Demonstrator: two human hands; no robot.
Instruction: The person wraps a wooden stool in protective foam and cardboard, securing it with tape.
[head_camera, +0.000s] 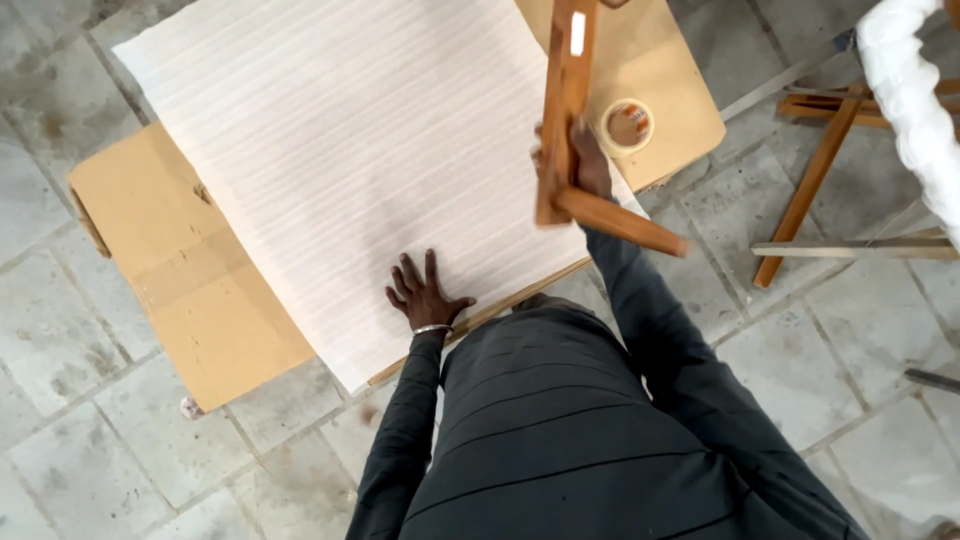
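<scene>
While the left hand (424, 293) lies flat, fingers spread, on the near edge of a white ribbed foam sheet (350, 160), the right hand (578, 160) is raised at about two o'clock from it, its grip clamped around a brown wooden frame piece (566, 95). That piece stands nearly upright in the view and runs out past the top edge; a second wooden bar (622, 222) joins it at its lower end and slants away toward four o'clock, above the dark sleeve of the right arm. A small pale label shows on the upright part near the top.

Under the foam sheet lies flattened brown cardboard (175, 270), which sticks out at nine o'clock and again at one o'clock. On the far cardboard flap, just beside the right hand at about two o'clock from it, sits a roll of clear packing tape (627, 126). A thin metal bracelet (432, 329) circles the left wrist.

Everything rests on a floor of grey stone tiles (80, 440). At three o'clock, well apart from the hands, stands another wooden frame (815, 180) of slim legs and rails, and above it, at the right edge, a bundle wrapped in white foam (915, 110). The person wears a dark long-sleeved shirt (560, 430).
</scene>
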